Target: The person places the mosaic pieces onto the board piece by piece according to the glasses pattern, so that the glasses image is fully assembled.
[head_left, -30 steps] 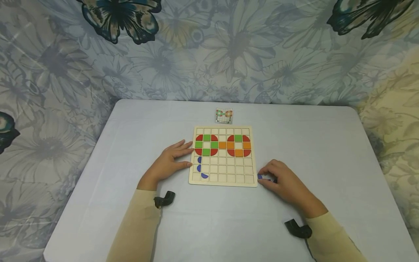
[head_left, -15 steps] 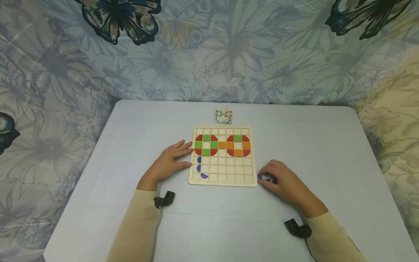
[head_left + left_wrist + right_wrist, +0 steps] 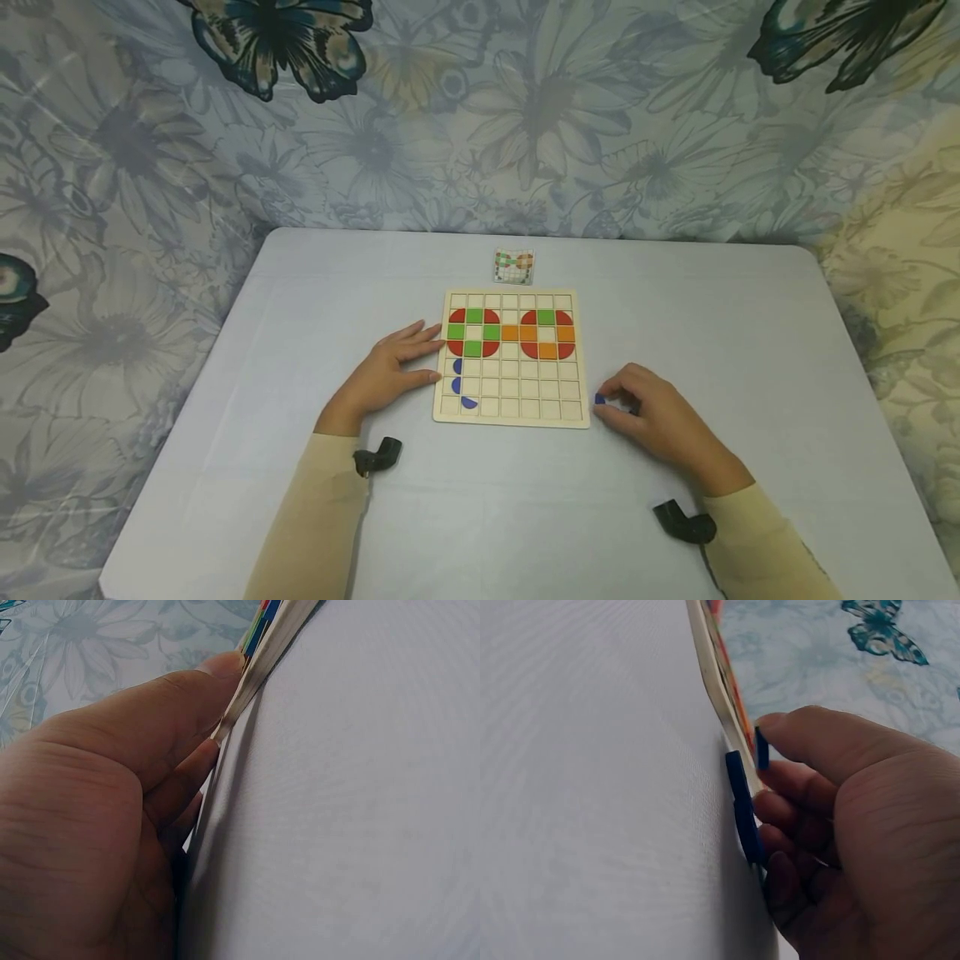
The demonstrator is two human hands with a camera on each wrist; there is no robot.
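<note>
A square wooden grid board (image 3: 519,408) lies on the table, with red, green and orange pieces filling cells in its upper part. Down its lower left sit several blue half-round pieces (image 3: 457,385). My left hand (image 3: 382,375) rests with extended fingers along the left edge of the board, thumb tip at the rim in the left wrist view. Just off the lower right corner, my right hand (image 3: 651,414) pinches a small flat blue piece (image 3: 762,748) between thumb and index finger. Beneath the fingers, more blue pieces (image 3: 739,780) show on the table beside the board.
A small card (image 3: 513,266) printed with a coloured grid pattern lies beyond the far edge of the board. The white table (image 3: 517,508) extends around it, with a floral, butterfly-printed cloth (image 3: 540,117) behind. A black strap mount (image 3: 684,523) sits on the right wrist.
My right hand has shifted slightly to the right, away from the board's edge, and the pinched blue piece has moved with it. The left hand and the board stay in place.
</note>
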